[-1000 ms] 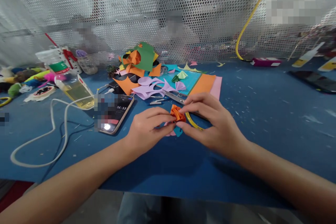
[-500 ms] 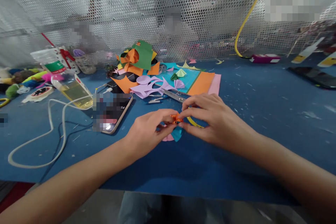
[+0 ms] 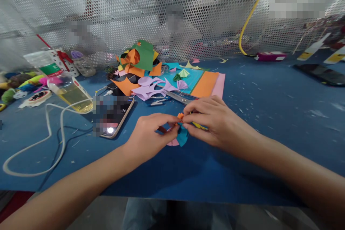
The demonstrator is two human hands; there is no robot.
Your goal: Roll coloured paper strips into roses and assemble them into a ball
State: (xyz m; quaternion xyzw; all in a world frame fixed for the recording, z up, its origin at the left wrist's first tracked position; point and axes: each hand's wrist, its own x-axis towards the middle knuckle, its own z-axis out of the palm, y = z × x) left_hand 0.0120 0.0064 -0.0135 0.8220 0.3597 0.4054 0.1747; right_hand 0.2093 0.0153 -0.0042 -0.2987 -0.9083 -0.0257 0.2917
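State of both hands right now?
Left hand: closed, pinching the small crumpled orange paper piece.
Right hand: closed, pinching the same piece from the right.

L fingers (image 3: 170, 118) & R fingers (image 3: 198, 118) w/ orange paper (image 3: 180, 115) betw. (scissors (image 3: 176, 96) nr. R)

phone (image 3: 124, 114), left of center, screen lit. white cable (image 3: 62, 129) loops at left, crossing in front of bottle (image 3: 77, 97), yellowish liquid inside. behind it, upper left: cup (image 3: 70, 69) with red bow, jar (image 3: 86, 68). colorful soft stuff (image 3: 29, 80), far left. mesh wall (image 3: 210, 3) across top. upper right: yellow cord (image 3: 245, 25), purple box (image 3: 270, 56), squeeze bottles (image 3: 312, 48). black device (image 3: 322, 74), right edge.
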